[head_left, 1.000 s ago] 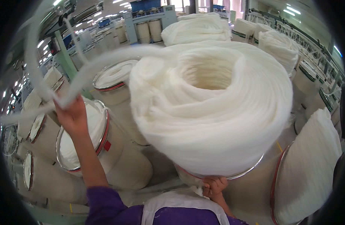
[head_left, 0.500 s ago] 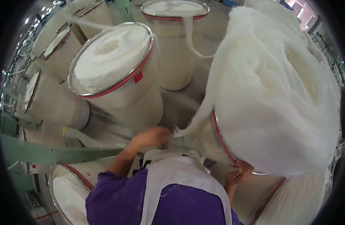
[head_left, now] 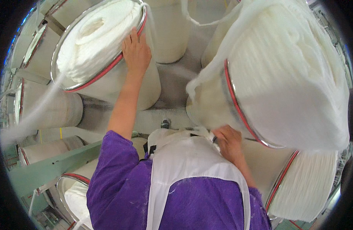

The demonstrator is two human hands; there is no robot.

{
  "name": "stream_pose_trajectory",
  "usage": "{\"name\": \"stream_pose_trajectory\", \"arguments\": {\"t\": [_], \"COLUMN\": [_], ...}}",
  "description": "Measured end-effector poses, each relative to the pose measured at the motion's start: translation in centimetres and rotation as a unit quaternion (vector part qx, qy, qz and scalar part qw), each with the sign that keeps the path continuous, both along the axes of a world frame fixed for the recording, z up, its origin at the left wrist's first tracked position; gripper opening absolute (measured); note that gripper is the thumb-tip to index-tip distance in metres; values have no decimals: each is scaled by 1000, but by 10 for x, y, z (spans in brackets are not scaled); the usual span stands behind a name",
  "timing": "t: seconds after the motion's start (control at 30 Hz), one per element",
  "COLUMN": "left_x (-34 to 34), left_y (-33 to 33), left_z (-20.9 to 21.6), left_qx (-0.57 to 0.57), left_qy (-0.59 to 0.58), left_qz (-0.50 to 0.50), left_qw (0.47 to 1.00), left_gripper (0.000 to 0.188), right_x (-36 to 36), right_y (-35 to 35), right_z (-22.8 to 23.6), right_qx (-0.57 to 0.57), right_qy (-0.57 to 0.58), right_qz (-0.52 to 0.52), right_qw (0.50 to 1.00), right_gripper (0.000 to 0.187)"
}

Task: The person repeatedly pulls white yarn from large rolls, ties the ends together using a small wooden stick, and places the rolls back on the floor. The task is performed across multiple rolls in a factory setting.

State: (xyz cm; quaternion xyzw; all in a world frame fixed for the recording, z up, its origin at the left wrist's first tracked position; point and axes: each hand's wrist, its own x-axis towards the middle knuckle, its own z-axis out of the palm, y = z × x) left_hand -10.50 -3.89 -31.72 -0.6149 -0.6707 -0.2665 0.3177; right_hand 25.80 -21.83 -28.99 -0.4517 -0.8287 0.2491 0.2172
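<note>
My left hand (head_left: 137, 51) reaches up to a tall cream can (head_left: 144, 86) at the upper left. Its fingers hook over the can's metal rim, beside the coiled white sliver (head_left: 71, 59); the thumb is hidden. In front of my white apron (head_left: 180, 153), my right hand (head_left: 228, 140) is bent with its fingers curled, a little blurred. A small dark thing shows at its fingertips, too unclear to name. Just beyond this hand stands another cream can (head_left: 211, 103) with a red band, heaped high with white sliver (head_left: 295, 84) above its rim.
A loose sliver strand (head_left: 207, 78) hangs down the right can's side. Another strand (head_left: 34, 111) stretches blurred at the left. More cans (head_left: 55, 105) stand at the left, and a filled one (head_left: 303, 188) at the lower right. A green beam (head_left: 55, 168) crosses the lower left.
My left hand has moved from in front of me up and forward to the left can's rim. The right hand has left the right can's rim and come toward the apron. The view has shifted.
</note>
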Motion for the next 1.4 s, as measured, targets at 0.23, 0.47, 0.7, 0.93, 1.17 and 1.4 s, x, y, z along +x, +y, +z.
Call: {"name": "stream_pose_trajectory", "arguments": {"t": [0.23, 0.47, 0.7, 0.93, 1.17, 1.4], "left_x": [-16, -78, -111, -47, 115, 131], "left_y": [-23, -112, -148, -138, -60, -58], "left_z": [-5, -9, -3, 4, 2, 13], "left_qx": [18, 84, 89, 31, -334, -412], "left_qy": [-47, -68, -139, -201, -576, -776], "left_qz": [-5, 90, 111, -84, -425, -414], "left_qw": [999, 990, 980, 975, 612, 237], "left_gripper": [21, 17, 17, 19, 53, 37], "right_x": [-118, -135, -116, -124, -104, -42], "right_y": [93, 180, 180, 125, 68, 31], "right_z": [-42, -94, -112, -95, -76, -70], "right_qx": [70, 193, 23, 63, 110, -34], "right_qy": [-225, -377, -428, -252, -140, 53], "right_qz": [117, -64, 33, 84, 184, -113], "right_qw": [965, 903, 903, 962, 967, 992], "right_gripper": [22, 17, 13, 21, 35, 47]}}
